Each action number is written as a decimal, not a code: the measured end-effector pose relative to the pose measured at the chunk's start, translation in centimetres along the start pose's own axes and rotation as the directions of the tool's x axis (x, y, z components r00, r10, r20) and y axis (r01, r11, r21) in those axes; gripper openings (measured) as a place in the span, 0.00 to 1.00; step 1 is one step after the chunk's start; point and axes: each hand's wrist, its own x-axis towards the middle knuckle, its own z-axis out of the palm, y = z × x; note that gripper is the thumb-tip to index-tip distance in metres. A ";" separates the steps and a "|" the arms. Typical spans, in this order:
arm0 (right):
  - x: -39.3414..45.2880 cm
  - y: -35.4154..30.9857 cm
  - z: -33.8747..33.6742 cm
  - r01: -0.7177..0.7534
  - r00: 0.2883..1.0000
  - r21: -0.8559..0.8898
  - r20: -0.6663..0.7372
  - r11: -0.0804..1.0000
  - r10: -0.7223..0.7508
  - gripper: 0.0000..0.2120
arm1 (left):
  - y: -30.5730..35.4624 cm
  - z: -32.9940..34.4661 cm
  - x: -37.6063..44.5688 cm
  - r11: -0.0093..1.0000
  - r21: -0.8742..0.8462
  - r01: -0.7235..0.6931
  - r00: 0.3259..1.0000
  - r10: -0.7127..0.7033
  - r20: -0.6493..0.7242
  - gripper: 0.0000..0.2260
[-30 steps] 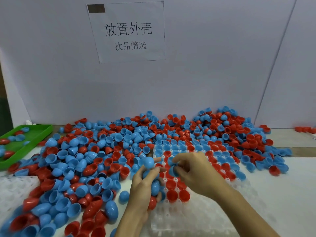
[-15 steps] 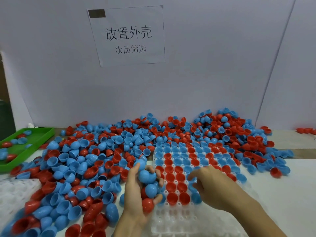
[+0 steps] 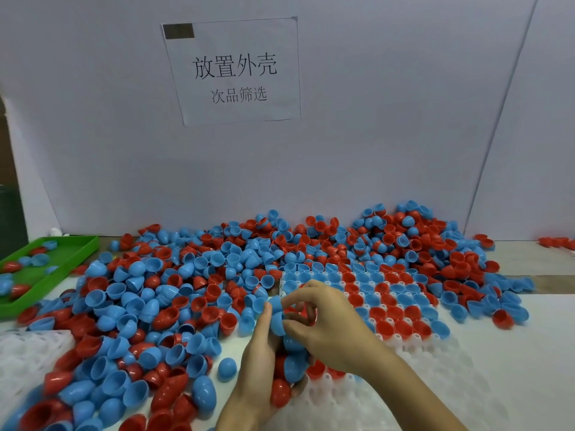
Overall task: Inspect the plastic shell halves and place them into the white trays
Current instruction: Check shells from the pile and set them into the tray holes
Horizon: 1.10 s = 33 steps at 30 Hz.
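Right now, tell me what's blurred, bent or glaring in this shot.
Head view: the sign reads sharply at centre; the green tray and the shells at the left edge smear. Wide-angle bend: the wall seam leans, the sign's sides splay. Light is flat and soft, no hard glare, only small shines on red shells. The right hand hides part of the white tray.
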 end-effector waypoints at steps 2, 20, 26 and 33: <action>0.1 -0.3 -0.1 0.012 0.999 -0.005 -0.045 1.000 -0.012 0.09 | 0.0 0.1 0.1 1.000 -0.018 0.001 1.000 -0.001 0.011 0.29; -0.3 1.0 -2.3 -0.042 0.996 0.177 -0.073 0.983 0.056 0.09 | -0.6 -1.4 1.7 0.775 0.469 -0.423 0.886 0.462 0.036 0.12; -0.6 1.5 -3.5 -0.178 0.981 0.212 -0.035 0.961 0.189 0.17 | -1.1 -0.8 1.9 0.625 0.620 -0.474 0.849 0.512 0.132 0.13; -3.0 5.0 -7.2 -0.257 0.952 -0.387 0.057 0.886 0.301 0.27 | -0.6 -1.5 2.0 0.936 0.187 -0.297 0.948 0.313 -0.062 0.06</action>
